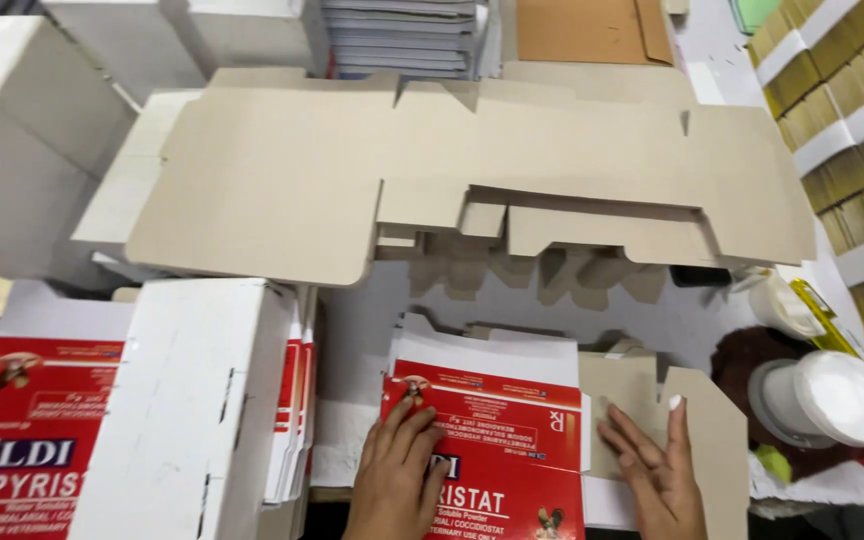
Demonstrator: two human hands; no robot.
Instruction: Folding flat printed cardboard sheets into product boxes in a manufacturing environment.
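From the head view, you are looking down at a crowded counter (pixel 362 330) that is carrying a big stack of flat grey die-cut cardboard blanks (pixel 352 170), with bundles of strapped brown sheets (pixel 857 110) lying to the right. A white tub with a lid (pixel 832 398) is sitting near your right hand. Your left hand (pixel 397 475) is lying flat, fingers spread open, pressing on the red-and-white printed carton (pixel 497 450) at the near edge. Your right hand (pixel 657 470) is resting open, gripping nothing, on the carton's grey flap (pixel 632 390). Folded white cartons (pixel 192 410) are standing stacked just left of it.
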